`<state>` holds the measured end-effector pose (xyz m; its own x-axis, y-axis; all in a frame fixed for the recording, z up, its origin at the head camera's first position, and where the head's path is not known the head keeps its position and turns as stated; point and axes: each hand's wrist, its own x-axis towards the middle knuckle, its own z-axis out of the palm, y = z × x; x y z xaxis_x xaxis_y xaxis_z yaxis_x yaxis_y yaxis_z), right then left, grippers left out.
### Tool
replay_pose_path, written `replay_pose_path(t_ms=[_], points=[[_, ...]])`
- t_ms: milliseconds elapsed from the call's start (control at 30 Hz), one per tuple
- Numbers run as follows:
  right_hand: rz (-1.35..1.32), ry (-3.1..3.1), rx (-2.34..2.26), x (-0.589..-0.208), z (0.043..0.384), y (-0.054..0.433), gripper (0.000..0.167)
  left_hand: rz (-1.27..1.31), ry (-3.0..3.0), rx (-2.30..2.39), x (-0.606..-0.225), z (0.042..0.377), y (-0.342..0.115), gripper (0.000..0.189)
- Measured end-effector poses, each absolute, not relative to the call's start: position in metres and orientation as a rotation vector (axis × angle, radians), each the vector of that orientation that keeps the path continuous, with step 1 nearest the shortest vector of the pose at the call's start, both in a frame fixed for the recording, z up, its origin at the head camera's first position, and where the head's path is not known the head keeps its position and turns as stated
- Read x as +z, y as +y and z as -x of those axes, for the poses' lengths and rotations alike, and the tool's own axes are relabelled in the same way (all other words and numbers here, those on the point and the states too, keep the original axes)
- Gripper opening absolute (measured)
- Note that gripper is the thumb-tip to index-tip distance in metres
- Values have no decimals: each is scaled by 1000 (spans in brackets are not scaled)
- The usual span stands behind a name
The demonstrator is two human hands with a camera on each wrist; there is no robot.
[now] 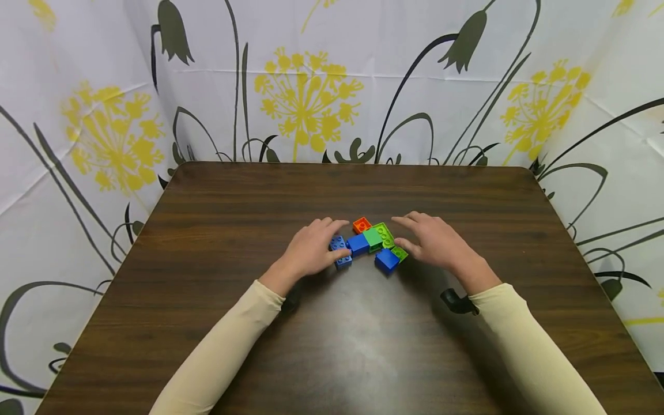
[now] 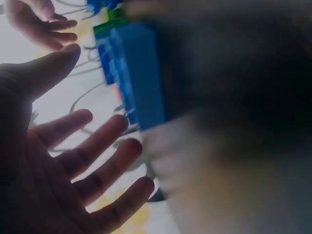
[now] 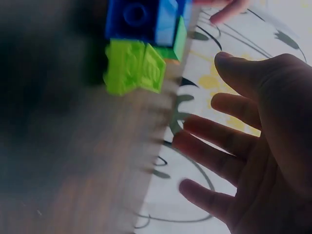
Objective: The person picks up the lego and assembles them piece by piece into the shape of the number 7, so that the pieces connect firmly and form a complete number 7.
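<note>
Curtained-off indoor workspace, flower-printed fabric point(image 1: 384, 86), wood-grain table point(image 1: 358, 346)

We're looking at hard, smooth plastic with a bit of shine on the blue studded rectangular brick point(image 1: 338, 243), the mid-green blocky brick point(image 1: 373, 239), the lime-green rectangular brick point(image 1: 384, 233) and the orange-red square brick point(image 1: 362, 225). The dark brown wood-grain tabletop point(image 1: 233, 202) looks smooth and semi-gloss to us, with a hazy pale sheen, tho we can't tell real wood from laminate. For fabrics we've got a matt, lightly creased white cloth backdrop with yellow and grey-green flowers point(image 1: 337, 34), plus matt, smooth cream cloth sleeves point(image 1: 223, 349).
</note>
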<state>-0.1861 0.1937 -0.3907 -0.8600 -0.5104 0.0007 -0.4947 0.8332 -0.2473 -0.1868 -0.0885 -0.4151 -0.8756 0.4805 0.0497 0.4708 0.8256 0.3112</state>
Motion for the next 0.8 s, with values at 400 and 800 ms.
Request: replay_pose_path(t_ms=[400, 800], points=[[811, 2868, -353, -409, 173, 175, 55, -704, 3075, 265, -431, 184, -60, 65], [773, 2898, -254, -413, 172, 167, 62, -756, 3166, 303, -426, 179, -51, 41]])
